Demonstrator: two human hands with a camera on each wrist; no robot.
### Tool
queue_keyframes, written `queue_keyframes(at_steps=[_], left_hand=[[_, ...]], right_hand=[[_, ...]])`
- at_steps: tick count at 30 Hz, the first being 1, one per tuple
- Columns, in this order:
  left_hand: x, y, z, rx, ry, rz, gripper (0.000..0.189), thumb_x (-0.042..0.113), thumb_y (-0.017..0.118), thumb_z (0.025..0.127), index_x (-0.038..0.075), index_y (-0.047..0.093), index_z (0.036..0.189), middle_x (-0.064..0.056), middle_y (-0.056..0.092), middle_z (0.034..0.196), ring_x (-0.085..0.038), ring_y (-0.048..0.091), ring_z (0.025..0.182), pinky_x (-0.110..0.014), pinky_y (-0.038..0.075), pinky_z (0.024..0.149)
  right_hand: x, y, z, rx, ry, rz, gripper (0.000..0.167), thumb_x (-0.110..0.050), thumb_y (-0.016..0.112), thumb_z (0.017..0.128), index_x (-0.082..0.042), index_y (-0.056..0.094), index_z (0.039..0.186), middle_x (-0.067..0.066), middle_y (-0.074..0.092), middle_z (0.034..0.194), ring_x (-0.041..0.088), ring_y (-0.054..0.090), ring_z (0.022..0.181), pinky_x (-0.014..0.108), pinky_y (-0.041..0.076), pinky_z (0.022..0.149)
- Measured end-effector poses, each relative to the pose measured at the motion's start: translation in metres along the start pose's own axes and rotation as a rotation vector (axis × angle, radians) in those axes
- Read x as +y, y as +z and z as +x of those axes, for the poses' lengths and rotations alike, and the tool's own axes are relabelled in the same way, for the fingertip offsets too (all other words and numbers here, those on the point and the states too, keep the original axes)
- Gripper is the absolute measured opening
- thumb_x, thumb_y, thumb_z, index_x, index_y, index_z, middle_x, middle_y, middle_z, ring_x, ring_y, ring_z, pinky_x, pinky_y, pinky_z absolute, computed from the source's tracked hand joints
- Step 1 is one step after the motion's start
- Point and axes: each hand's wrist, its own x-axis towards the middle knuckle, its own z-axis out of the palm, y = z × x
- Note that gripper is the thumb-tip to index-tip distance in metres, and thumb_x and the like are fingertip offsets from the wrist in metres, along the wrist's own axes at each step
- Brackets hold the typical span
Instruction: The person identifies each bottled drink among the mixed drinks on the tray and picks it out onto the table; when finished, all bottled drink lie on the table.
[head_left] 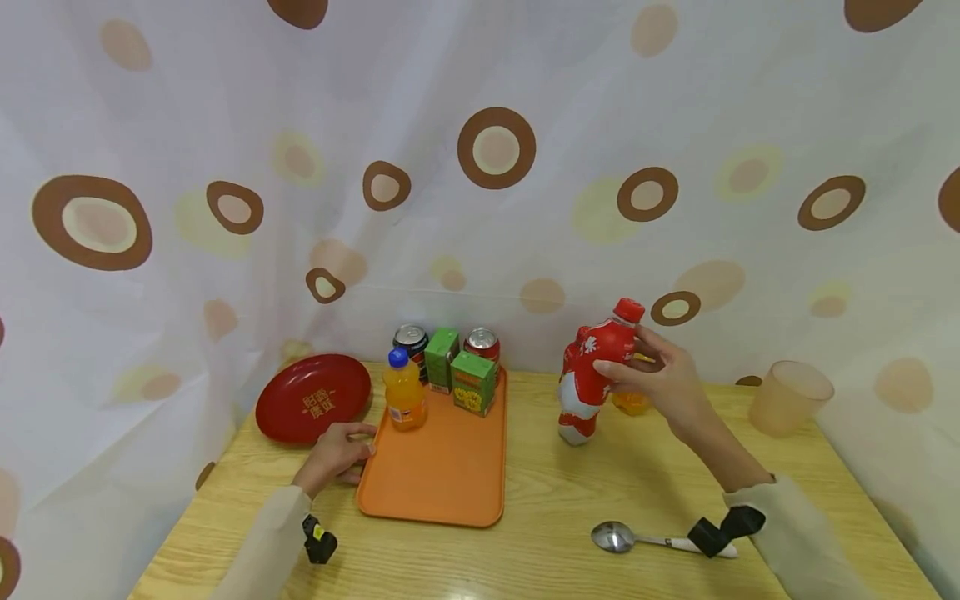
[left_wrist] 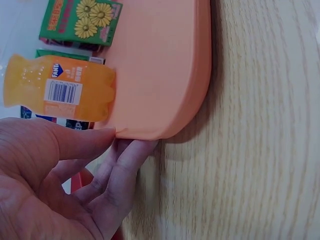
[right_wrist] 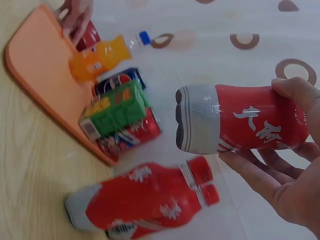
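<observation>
My left hand (head_left: 341,454) pinches the left edge of an orange tray (head_left: 442,475), thumb on the rim and fingers curled beneath in the left wrist view. My right hand (head_left: 660,379) grips a red and white plastic bottle (right_wrist: 250,117) with a red cap, tilted and raised. Two similar red bottles (right_wrist: 145,195) stand on the table beneath it, mostly hidden behind it in the head view. On the tray's far part are an orange soda bottle (head_left: 406,392) with a blue cap, two green drink cartons (head_left: 473,385), a dark can (head_left: 412,340) and a red can (head_left: 482,342).
A red plate (head_left: 315,400) lies left of the tray, close to my left hand. Behind my right hand is another orange bottle (head_left: 632,404), partly covered. A frosted cup (head_left: 789,398) stands at the far right. A spoon (head_left: 615,537) lies near the front; a patterned curtain (head_left: 570,275) hangs behind.
</observation>
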Motion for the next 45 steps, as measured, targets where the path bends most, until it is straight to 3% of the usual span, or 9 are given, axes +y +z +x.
queue_keyframes(at_steps=[4,8,14,22,28,30,39,42,45], left_hand=[[0.0,-0.001,0.001,-0.004,0.005,-0.003,0.043,0.003,0.065,0.098,-0.006,0.06,0.14,-0.018,0.071,0.104,-0.02,0.074,0.077,-0.036,0.065,0.061],[0.0,-0.003,0.001,-0.014,0.002,-0.01,0.044,0.004,0.065,0.098,-0.006,0.06,0.141,-0.017,0.07,0.106,-0.019,0.073,0.075,-0.035,0.064,0.061],[0.0,-0.007,-0.002,-0.008,0.001,-0.002,0.044,0.004,0.065,0.098,-0.006,0.06,0.14,-0.018,0.07,0.104,-0.019,0.071,0.07,-0.035,0.064,0.06],[-0.004,-0.005,-0.002,0.009,-0.005,0.002,0.044,0.003,0.066,0.097,-0.007,0.06,0.139,-0.018,0.07,0.101,-0.018,0.072,0.069,-0.035,0.064,0.058],[-0.004,-0.004,0.0,0.001,-0.003,-0.012,0.043,0.003,0.065,0.097,-0.006,0.061,0.139,-0.02,0.071,0.106,-0.022,0.075,0.077,-0.037,0.065,0.06],[-0.003,-0.003,0.0,-0.003,-0.001,-0.017,0.043,0.002,0.065,0.097,-0.006,0.06,0.14,-0.021,0.071,0.107,-0.022,0.075,0.079,-0.038,0.065,0.06],[-0.003,-0.003,0.001,-0.017,-0.001,-0.021,0.043,0.001,0.064,0.098,-0.007,0.059,0.14,-0.019,0.072,0.104,-0.023,0.075,0.079,-0.037,0.065,0.061],[-0.003,-0.002,0.002,-0.014,-0.004,-0.019,0.043,0.002,0.065,0.098,-0.006,0.06,0.14,-0.018,0.073,0.104,-0.023,0.076,0.078,-0.037,0.065,0.06],[-0.003,-0.003,0.003,-0.013,-0.008,-0.013,0.043,0.002,0.066,0.098,-0.006,0.06,0.14,-0.018,0.073,0.105,-0.023,0.076,0.077,-0.037,0.065,0.06]], right_hand=[[0.004,-0.016,-0.007,0.033,-0.012,-0.079,0.079,-0.024,0.074,0.099,-0.012,0.032,0.165,0.0,0.057,0.137,0.001,0.065,0.11,0.019,0.06,0.087],[0.012,-0.025,-0.013,0.04,-0.024,-0.127,0.078,-0.024,0.075,0.098,-0.011,0.035,0.164,-0.01,0.059,0.13,0.001,0.066,0.108,0.019,0.06,0.086],[0.027,-0.03,-0.018,0.062,-0.01,-0.216,0.077,-0.027,0.077,0.097,-0.011,0.039,0.162,-0.013,0.06,0.125,0.001,0.065,0.105,0.021,0.061,0.084],[0.049,-0.032,-0.016,0.101,-0.03,-0.309,0.079,-0.029,0.08,0.094,-0.011,0.042,0.161,0.014,0.06,0.141,0.002,0.064,0.103,0.021,0.06,0.08],[0.064,-0.033,-0.013,0.096,-0.044,-0.362,0.081,-0.029,0.08,0.094,-0.006,0.041,0.16,0.024,0.06,0.142,0.039,0.068,0.113,0.02,0.059,0.078],[0.068,-0.034,-0.013,0.098,-0.035,-0.368,0.081,-0.029,0.08,0.094,-0.004,0.04,0.16,0.027,0.06,0.141,0.046,0.066,0.116,0.018,0.058,0.078],[0.089,-0.044,-0.011,0.094,0.148,-0.334,0.085,-0.034,0.075,0.097,-0.003,0.032,0.163,0.03,0.052,0.148,0.047,0.062,0.123,0.017,0.057,0.078],[0.1,-0.046,-0.012,0.109,0.148,-0.371,0.086,-0.034,0.077,0.097,0.0,0.032,0.162,0.032,0.052,0.147,0.05,0.061,0.124,0.015,0.056,0.077],[0.108,-0.043,-0.013,0.137,0.086,-0.415,0.085,-0.029,0.079,0.095,0.004,0.036,0.159,0.035,0.056,0.142,0.053,0.063,0.12,0.014,0.057,0.075]])
